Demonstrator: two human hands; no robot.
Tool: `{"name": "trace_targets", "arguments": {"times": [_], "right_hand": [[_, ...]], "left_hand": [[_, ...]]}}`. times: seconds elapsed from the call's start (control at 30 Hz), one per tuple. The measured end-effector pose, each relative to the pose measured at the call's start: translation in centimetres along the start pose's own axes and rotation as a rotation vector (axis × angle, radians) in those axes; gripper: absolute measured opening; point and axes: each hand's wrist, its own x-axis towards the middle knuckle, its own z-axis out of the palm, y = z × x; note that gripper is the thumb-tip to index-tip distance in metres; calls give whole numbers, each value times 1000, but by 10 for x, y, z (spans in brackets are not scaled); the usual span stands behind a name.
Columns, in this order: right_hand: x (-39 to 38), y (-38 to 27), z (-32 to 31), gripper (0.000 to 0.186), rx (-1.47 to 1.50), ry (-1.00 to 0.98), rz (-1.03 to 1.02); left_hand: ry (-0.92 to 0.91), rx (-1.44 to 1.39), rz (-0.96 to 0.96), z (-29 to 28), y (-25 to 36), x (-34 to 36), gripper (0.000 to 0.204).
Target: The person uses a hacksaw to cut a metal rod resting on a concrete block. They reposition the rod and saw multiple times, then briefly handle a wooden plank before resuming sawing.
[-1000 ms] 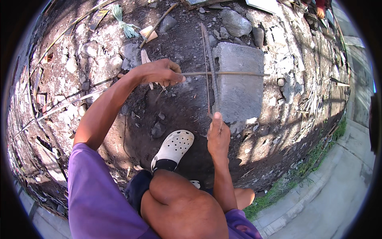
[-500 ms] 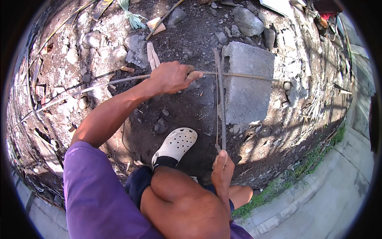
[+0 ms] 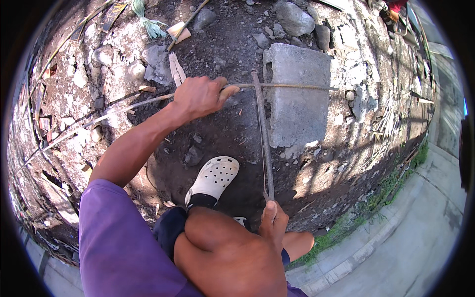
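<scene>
**2 hands on 2 crossed rods beside 1 concrete block**

I count 2 thin metal rods. The long rod runs across the picture, from the rubble at the left over the top part of the grey concrete block. The short rod runs from near the block's upper left corner down toward me, along the block's left edge, and crosses the long rod there. I see 1 block, 1 white clog on dark soil, and 2 pale wood slivers just above the left hand.

My left hand reaches out on a nearly straight arm, palm down, fingers curled tight around the long rod just left of the crossing; the thumb lies along the rod toward the block. My right hand sits low beside the bent knee, fingers folded around the near end of the short rod, thumb pointing up along it.

The block's left edge lies just beside the short rod. Bare dark soil lies between the clog, the left hand and the block. Stones and broken rubble crowd the left and top. On the right the ground falls to a grass strip and a concrete kerb, with pavement beyond.
</scene>
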Motion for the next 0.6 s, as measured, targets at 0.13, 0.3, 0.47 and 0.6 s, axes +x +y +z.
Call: {"name": "trace_targets", "arguments": {"times": [0.13, 0.3, 0.47, 0.6], "right_hand": [[0, 14, -2, 59, 26, -39, 17], [-7, 0, -20, 64, 91, 26, -74], [26, -55, -38, 67, 528, 61, -235], [107, -85, 9, 70, 434, 7, -190]], "left_hand": [[8, 22, -18, 3, 1, -2, 57], [22, 22, -9, 3, 1, -5, 56], [23, 21, -19, 2, 5, -6, 53], [79, 52, -17, 2, 7, -9, 51]]}}
